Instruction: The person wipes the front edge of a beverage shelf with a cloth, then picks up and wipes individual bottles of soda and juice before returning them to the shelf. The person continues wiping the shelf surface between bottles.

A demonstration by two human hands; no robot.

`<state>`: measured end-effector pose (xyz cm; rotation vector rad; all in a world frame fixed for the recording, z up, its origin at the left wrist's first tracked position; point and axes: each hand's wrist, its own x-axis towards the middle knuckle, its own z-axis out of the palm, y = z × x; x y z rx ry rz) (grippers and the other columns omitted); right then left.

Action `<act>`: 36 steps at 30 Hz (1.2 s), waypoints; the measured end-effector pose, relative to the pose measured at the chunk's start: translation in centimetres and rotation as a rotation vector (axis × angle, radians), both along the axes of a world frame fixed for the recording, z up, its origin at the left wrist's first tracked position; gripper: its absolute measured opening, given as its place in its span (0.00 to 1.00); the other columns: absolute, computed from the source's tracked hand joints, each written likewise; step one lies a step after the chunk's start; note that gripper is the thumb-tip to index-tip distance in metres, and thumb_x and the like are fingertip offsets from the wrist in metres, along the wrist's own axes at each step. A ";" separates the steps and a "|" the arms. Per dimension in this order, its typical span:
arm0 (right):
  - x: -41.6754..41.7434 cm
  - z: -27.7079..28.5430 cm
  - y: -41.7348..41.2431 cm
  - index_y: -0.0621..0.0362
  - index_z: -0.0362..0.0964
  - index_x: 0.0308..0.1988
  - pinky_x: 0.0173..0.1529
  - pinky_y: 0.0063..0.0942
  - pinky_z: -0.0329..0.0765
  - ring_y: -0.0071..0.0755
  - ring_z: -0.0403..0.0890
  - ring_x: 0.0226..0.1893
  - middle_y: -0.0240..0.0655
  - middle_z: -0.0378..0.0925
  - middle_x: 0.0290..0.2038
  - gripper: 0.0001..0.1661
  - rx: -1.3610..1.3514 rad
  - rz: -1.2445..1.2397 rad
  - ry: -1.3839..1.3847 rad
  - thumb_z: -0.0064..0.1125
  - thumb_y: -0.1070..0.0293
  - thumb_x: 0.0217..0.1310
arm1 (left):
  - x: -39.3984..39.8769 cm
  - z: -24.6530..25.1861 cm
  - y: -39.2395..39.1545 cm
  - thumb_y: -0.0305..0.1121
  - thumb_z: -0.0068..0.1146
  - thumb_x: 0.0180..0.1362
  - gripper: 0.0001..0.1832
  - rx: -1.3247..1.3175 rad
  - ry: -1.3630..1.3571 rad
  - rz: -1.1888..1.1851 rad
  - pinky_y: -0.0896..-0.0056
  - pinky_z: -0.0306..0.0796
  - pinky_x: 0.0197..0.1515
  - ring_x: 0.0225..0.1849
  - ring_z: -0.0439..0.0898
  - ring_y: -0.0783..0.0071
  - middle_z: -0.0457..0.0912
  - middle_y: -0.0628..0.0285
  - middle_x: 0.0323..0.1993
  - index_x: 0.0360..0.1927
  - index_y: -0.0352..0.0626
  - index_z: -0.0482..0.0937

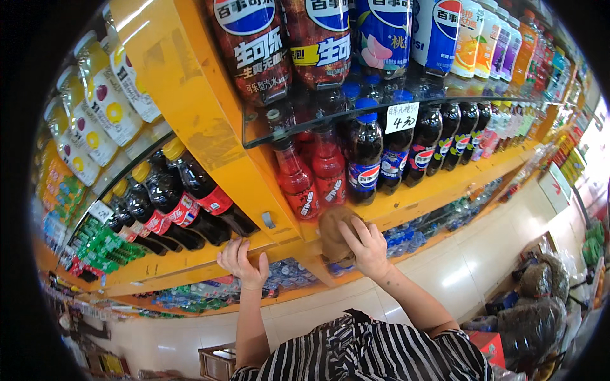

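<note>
My right hand (371, 248) presses a brown cloth (332, 233) against the front edge of a yellow wooden shelf (441, 185). Part of the cloth hangs over that edge. Just behind it stand two red Sting bottles (296, 183), with dark Pepsi bottles (366, 157) lined up to their right. My left hand (245, 266) rests its fingertips on the yellow ledge (190, 266) to the left, thumb apart, holding nothing. Large cola bottles with yellow caps (180, 205) stand close to it.
A glass shelf (324, 119) with a handwritten price tag (401, 117) juts out above, bearing more bottles. A yellow upright (190, 95) divides the bays. Packed bottles (405, 238) lie low beneath the ledge. Plastic-wrapped bundles (529, 328) sit on the tiled floor (457, 285) at right.
</note>
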<state>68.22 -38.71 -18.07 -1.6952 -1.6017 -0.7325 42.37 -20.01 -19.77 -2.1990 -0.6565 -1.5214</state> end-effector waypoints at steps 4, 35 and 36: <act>-0.2 0.0 0.0 0.51 0.76 0.59 0.40 0.36 0.78 0.45 0.76 0.39 0.43 0.74 0.55 0.34 0.049 -0.004 0.014 0.59 0.69 0.47 | -0.5 0.0 -0.4 0.48 0.52 0.66 0.23 -0.041 -0.008 -0.066 0.49 0.48 0.70 0.60 0.73 0.53 0.78 0.54 0.56 0.54 0.41 0.77; 8.6 2.1 -5.0 0.49 0.72 0.60 0.38 0.33 0.79 0.40 0.75 0.41 0.35 0.71 0.55 0.36 -0.181 0.155 -0.108 0.60 0.69 0.47 | 4.3 0.8 -1.0 0.38 0.42 0.74 0.13 0.048 -0.264 0.204 0.47 0.57 0.62 0.50 0.74 0.55 0.79 0.55 0.46 0.45 0.41 0.75; 7.0 2.4 -3.7 0.50 0.72 0.60 0.38 0.32 0.79 0.40 0.75 0.42 0.37 0.71 0.56 0.34 -0.223 0.229 -0.119 0.59 0.68 0.49 | 4.6 1.1 -1.0 0.39 0.42 0.74 0.13 0.059 -0.266 0.205 0.47 0.58 0.61 0.50 0.74 0.55 0.79 0.55 0.46 0.45 0.41 0.75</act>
